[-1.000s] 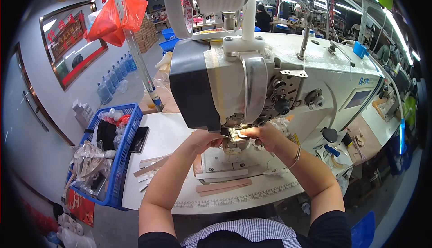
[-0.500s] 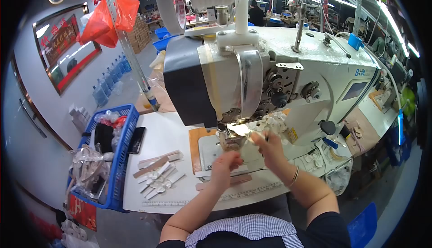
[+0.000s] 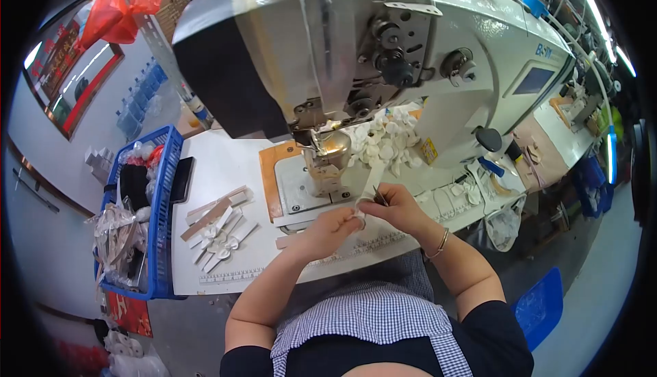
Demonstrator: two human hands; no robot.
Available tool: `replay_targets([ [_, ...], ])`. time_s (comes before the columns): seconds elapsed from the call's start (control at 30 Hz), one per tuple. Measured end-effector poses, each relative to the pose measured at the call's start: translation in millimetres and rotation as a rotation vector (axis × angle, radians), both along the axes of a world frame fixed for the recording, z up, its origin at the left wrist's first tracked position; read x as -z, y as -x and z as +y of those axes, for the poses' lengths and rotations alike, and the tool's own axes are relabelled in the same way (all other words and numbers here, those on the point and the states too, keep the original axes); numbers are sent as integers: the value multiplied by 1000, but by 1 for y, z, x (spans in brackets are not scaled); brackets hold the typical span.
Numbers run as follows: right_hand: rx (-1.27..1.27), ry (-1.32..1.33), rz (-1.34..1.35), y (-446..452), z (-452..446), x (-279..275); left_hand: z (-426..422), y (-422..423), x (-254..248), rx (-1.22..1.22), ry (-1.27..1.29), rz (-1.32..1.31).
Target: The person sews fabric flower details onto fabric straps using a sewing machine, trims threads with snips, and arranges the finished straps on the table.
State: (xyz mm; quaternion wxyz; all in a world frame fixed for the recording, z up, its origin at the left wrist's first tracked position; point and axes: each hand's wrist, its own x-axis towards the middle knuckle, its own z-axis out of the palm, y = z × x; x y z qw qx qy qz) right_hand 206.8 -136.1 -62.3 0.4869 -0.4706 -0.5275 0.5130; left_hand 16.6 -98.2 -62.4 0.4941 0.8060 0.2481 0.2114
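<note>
both forearms reach forward from the lower edge, elbows bent and spread, and the hands meet low over the table, in front of a large white sewing machine (image 3: pixel 438 55). the left hand (image 3: pixel 330 232) comes in from the left, its fingers curled and pinched together. the right hand (image 3: pixel 397 207), with a bracelet (image 3: pixel 440 242) at its wrist, sits just beside it and a little higher, its thumb and fingers closed. between them the two hands grip a white strip (image 3: pixel 374 177), which sticks up past the right thumb towards the machine. a small dark pointed tool (image 3: pixel 380 198) shows at the right fingers; its kind is hard to tell.

on the white table (image 3: pixel 198 202), a pile of rounded white pieces (image 3: pixel 387 141) lies behind the machine's sewing post (image 3: pixel 327 165). left of the hands are loose white and brownish strips (image 3: pixel 220 230), and a measuring tape (image 3: pixel 233 276) runs along the near edge. a dark phone-like slab (image 3: pixel 182 180) lies next to a blue basket (image 3: pixel 161 240) packed with plastic-wrapped bits.

beyond, at the left, a red plastic bag (image 3: pixel 126 7) hangs from a metal post, with a row of blue water bottles (image 3: pixel 140 96) by the wall, near a framed mirror (image 3: pixel 68 79). at the lower right stands a blue plastic seat or bin (image 3: pixel 539 307).
</note>
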Motion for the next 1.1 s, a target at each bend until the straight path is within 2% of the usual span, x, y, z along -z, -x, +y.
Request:
replay_targets([
  [0.07,-24,-45,-69,12,14,-7,5,8,-3,-223,321,-7],
  [0.13,165,-74,1,24,15,-17,10,16,-3,-319,321,10],
  [0.2,145,-94,-13,28,25,-10,14,19,-12,-391,189,-111],
  [0.23,177,-110,80,32,29,-12,18,20,-16,-419,206,-180],
  [0.3,217,-189,234,40,36,-20,28,23,-37,-407,222,-148],
  [0.37,266,-271,265,51,44,-35,41,26,-61,-335,302,-46],
  [0.4,325,-331,294,53,47,-40,48,27,-64,-335,290,-47],
  [0.47,297,-325,262,50,52,-42,60,28,-65,-209,484,-203],
  [0.63,263,-313,221,47,53,-37,57,31,-69,-238,576,-181],
  [0.7,275,-305,231,49,54,-36,60,32,-64,-242,761,-286],
  [0.77,285,-309,236,51,56,-36,63,32,-62,-238,811,-318],
  [0.87,328,-404,251,56,62,-36,72,31,-69,-240,872,-310],
  [0.93,495,-566,62,58,73,-31,80,32,-77,-252,878,-267],
  [1.03,592,-688,-95,54,90,-17,87,31,-85,-297,952,-226],
  [1.1,612,-628,-70,54,105,-8,95,30,-82,-344,1102,-296],
])
